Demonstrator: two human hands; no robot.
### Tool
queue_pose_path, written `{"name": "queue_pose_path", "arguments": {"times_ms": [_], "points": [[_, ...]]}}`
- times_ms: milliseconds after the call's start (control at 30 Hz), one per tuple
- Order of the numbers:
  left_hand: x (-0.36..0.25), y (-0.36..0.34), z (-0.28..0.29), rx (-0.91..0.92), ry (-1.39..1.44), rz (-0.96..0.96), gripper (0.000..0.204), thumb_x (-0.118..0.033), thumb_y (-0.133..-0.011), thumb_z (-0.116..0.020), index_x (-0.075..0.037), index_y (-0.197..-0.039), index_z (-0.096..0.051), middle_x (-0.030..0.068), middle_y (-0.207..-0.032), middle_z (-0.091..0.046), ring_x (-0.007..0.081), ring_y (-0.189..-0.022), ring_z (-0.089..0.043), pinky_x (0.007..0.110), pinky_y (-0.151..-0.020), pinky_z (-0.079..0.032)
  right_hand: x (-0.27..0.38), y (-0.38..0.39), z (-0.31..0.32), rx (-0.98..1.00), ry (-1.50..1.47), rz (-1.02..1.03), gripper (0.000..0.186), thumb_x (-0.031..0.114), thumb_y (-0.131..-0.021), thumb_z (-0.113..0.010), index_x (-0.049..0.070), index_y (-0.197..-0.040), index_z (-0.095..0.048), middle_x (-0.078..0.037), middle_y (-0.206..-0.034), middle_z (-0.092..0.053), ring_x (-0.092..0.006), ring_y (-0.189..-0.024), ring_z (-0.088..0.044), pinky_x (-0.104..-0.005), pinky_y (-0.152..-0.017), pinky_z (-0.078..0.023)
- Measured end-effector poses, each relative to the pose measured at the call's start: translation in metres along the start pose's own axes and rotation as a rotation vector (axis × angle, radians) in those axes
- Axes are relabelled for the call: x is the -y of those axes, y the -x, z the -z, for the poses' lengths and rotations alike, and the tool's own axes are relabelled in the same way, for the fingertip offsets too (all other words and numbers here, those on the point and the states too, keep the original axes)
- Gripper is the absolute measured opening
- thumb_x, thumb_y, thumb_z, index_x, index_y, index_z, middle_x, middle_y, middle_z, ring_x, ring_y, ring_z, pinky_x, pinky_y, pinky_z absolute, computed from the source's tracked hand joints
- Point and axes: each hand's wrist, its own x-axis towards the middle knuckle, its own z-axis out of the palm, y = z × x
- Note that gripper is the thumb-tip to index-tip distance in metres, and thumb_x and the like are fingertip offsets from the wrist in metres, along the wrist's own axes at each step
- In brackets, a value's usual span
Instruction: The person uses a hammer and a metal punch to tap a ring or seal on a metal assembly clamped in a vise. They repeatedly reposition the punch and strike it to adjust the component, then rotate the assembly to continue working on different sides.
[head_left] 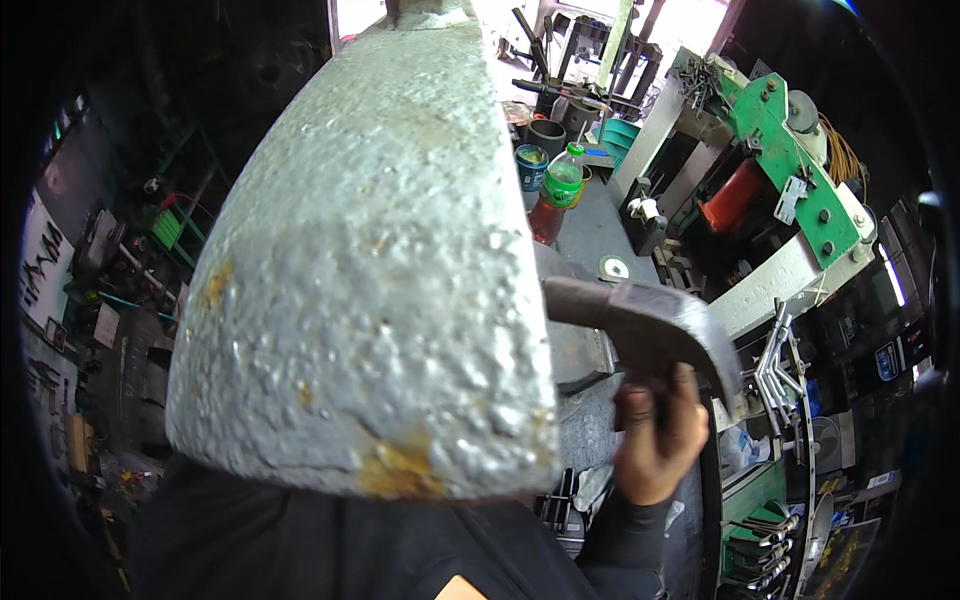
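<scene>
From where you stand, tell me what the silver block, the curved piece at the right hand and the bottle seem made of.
Silver block: likely metal, silver-painted; pitted, glossy surface with rust-brown patches. Curved piece at the right hand: probably bare steel, dark grey with a metallic sheen. Bottle: likely clear plastic, as red liquid shows through; glass can't be ruled out.

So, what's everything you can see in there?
Pitted metal piece: one, silver-grey with rust, centre
Curved metal piece: one, dark grey, right of centre
Bench: one, grey, beyond the curved metal piece
Bottle: one, green and red, on bench
Disc: one, pale, on bench
Machine frame: one, green and white, upper right
Cylinder: one, red, within frame
Small clutter: uncountable, mixed colours, edges
Sleeve: one, dark, lower right
Right hand: one, bare, at curved metal piece
</scene>
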Motion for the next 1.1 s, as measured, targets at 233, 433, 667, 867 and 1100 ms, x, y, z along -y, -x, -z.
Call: {"name": "queue_pose_path", "arguments": {"times_ms": [233,433,667,867,1100], "points": [[0.004,0.001,0.005,-0.006,-0.036,-0.011,0.033,0.0,-0.05,-0.074,-0.002,-0.082,-0.068,0.0008,-0.072,-0.059,0.0195,-0.073,-0.044,0.03,-0.067,-0.036,0.01,-0.02,0.009,-0.447,-0.289,0.099,0.029,0.023,-0.093,-0.051,-0.005,-0.103,-0.047,-0.011,-0.072,-0.052,-0.0167,-0.049,-0.047,-0.0258,-0.046,-0.04],[-0.002,-0.002,-0.011,0.031,0.04,-0.003,0.033,-0.002,-0.051,-0.075,-0.003,-0.083,-0.068,0.0007,-0.073,-0.059,0.0196,-0.073,-0.044,0.031,-0.069,-0.036,-0.023,0.003,0.009,-0.069,0.018,0.106,0.041,0.012,-0.091,-0.052,0.005,-0.131,-0.043,-0.01,-0.071,-0.058,-0.0109,-0.049,-0.047,-0.0226,-0.043,-0.039],[0.004,0.006,0.006,0.111,0.021,0.028,0.03,-0.006,-0.059,-0.078,-0.006,-0.087,-0.067,-0.0005,-0.077,-0.059,0.0199,-0.073,-0.044,0.031,-0.068,-0.036,-0.026,0.021,0.007,-0.374,-0.714,-0.283,0.049,0.029,-0.096,-0.046,0.001,-0.132,-0.029,-0.01,-0.063,-0.043,-0.013,-0.042,-0.042,-0.0241,-0.036,-0.038],[0.013,0.012,0.018,0.051,0.205,0.013,0.02,-0.017,-0.082,-0.067,-0.004,-0.092,-0.056,0.0072,-0.08,-0.058,0.0227,-0.074,-0.049,0.035,-0.067,-0.042,-0.065,0.034,-0.025,-0.261,-1.099,-0.626,0.042,0.03,-0.098,-0.037,0.009,-0.134,-0.028,-0.007,-0.063,-0.042,-0.0131,-0.04,-0.04,-0.0241,-0.035,-0.037],[0.026,0.018,0.012,-0.058,0.203,-0.132,0.028,-0.03,-0.092,-0.053,-0.003,-0.096,-0.05,0.0052,-0.071,-0.049,0.0181,-0.069,-0.045,0.032,-0.069,-0.039,-0.081,0.047,-0.049,-0.152,-1.011,-0.796,0.05,0.032,-0.092,-0.052,0.005,-0.13,-0.034,-0.008,-0.059,-0.047,-0.0122,-0.038,-0.041,-0.023,-0.034,-0.034]]}}
